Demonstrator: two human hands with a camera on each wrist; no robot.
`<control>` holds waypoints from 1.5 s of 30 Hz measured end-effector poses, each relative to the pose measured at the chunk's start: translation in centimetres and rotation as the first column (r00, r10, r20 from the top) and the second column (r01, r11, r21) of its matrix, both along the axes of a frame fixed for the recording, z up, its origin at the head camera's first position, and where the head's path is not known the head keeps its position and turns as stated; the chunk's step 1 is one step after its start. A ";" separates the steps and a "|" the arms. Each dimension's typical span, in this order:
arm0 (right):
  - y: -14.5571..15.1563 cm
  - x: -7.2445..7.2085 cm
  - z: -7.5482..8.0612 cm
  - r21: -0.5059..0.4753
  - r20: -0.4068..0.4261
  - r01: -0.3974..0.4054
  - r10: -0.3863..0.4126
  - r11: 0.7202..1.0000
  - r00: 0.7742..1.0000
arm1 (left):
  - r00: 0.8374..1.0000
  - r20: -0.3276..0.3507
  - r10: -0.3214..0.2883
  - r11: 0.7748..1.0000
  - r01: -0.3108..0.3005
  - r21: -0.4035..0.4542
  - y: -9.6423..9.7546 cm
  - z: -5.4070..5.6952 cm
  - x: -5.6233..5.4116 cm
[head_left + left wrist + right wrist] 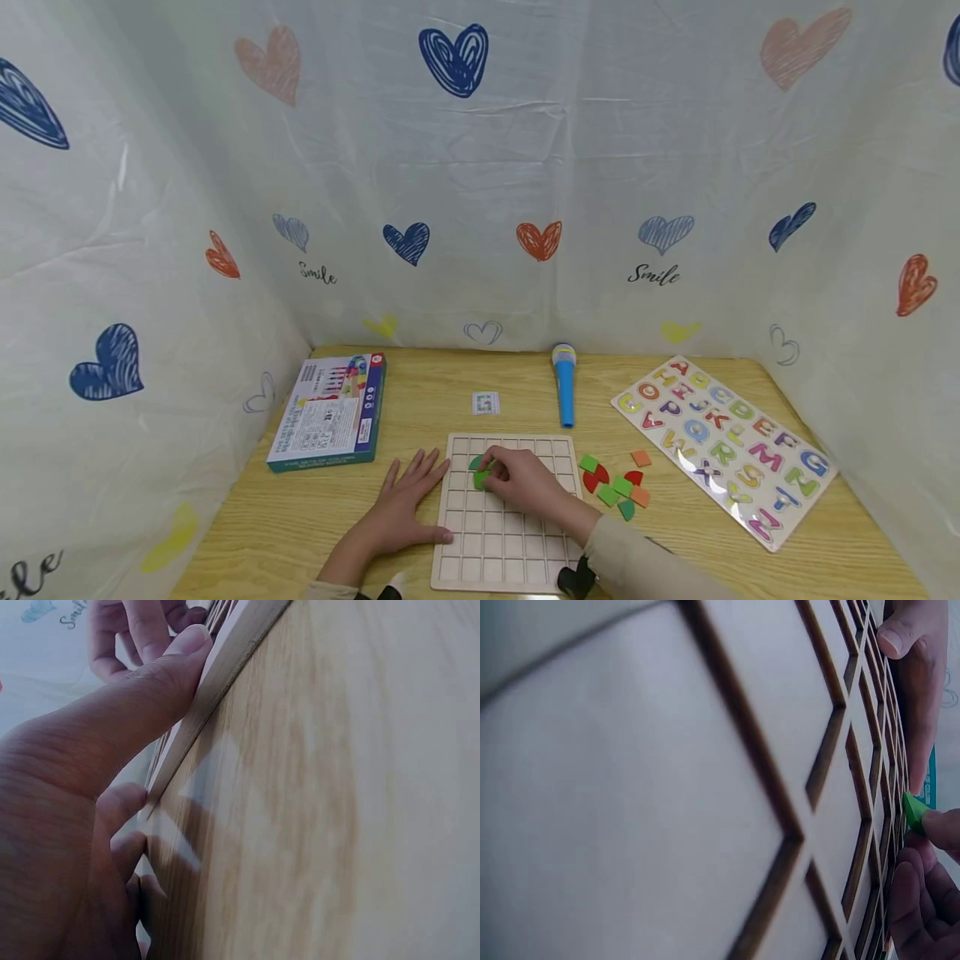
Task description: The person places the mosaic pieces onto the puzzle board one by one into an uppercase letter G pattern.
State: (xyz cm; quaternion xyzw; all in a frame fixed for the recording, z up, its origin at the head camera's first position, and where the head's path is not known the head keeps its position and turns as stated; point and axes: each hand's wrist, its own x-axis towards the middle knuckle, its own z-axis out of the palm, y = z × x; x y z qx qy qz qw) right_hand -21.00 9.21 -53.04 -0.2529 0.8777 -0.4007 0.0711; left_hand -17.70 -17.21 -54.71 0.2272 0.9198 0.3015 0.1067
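The left hand [401, 508] lay flat at the grid board's [504, 546] 9 o'clock edge, steadying it on the bench [247, 533]. The right hand [525, 482] pinched a green tile [481, 477] over an upper-left cell, loose tiles [618, 487] waiting at 3 o'clock.

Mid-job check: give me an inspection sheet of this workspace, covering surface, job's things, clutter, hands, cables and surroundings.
Surface: wooden table.
Job's things: grid board lies flat; green piece on its upper cells; loose pieces lie right of the board.
Clutter: boxed game at left, small card, blue toy microphone, alphabet puzzle at right.
Hands: left hand rests flat against the board's left edge; right hand pinches the green piece.
Cables: nothing seen.
Surroundings: heart-print curtain on three sides.
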 end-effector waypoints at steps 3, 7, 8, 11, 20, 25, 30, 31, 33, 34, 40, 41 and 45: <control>-0.4 0.0 0.1 0.016 0.001 0.003 -0.003 1.000 1.000 | 1.000 -0.001 0.002 1.000 -0.002 0.003 0.0 0.0 0.0; -0.8 -0.1 0.1 0.049 -0.014 0.016 -0.016 0.999 1.000 | 1.000 0.000 0.003 1.000 -0.003 0.000 0.0 0.0 0.0; -0.9 -0.1 0.2 0.058 -0.015 0.021 -0.020 0.998 1.000 | 1.000 0.000 0.003 1.000 -0.003 -0.001 0.0 0.0 0.0; -1.1 -0.1 0.2 0.074 -0.013 0.022 -0.021 0.997 1.000 | 1.000 0.003 0.003 1.000 -0.003 0.003 0.0 0.0 0.0; -1.2 0.0 0.2 0.088 -0.008 0.006 -0.005 0.996 1.000 | 1.000 0.008 0.006 1.000 -0.006 0.009 0.1 0.3 0.1; -1.1 0.0 0.1 0.091 -0.008 0.006 -0.006 0.996 1.000 | 1.000 0.013 0.008 1.000 -0.008 0.008 0.1 0.3 0.2; -1.1 -0.1 0.0 0.097 -0.010 0.009 -0.008 0.995 1.000 | 1.000 0.011 0.007 1.000 -0.007 0.004 0.1 0.2 0.1; -1.0 -0.1 0.0 0.096 -0.012 0.013 -0.012 0.995 1.000 | 1.000 0.010 0.008 1.000 -0.008 0.003 0.1 0.2 0.1; -1.0 -0.1 -0.1 0.099 -0.013 0.022 -0.021 0.995 1.000 | 1.000 0.009 0.008 1.000 -0.008 0.002 0.1 0.2 0.1; -1.0 -0.2 -0.1 0.101 -0.011 0.026 -0.025 0.995 1.000 | 1.000 0.007 0.007 1.000 -0.007 0.000 0.1 0.2 0.1; -1.1 -0.4 0.0 0.153 -0.009 0.017 -0.016 0.988 1.000 | 1.000 0.005 0.008 1.000 -0.008 -0.006 0.1 0.3 0.1; -1.1 -0.4 0.1 0.163 -0.011 0.014 -0.012 0.986 1.000 | 1.000 0.002 0.007 1.000 -0.007 -0.003 0.1 0.3 0.1; -1.2 -0.4 0.3 0.184 -0.010 0.008 -0.007 0.983 1.000 | 1.000 0.002 0.006 1.000 -0.006 0.000 0.1 0.3 0.1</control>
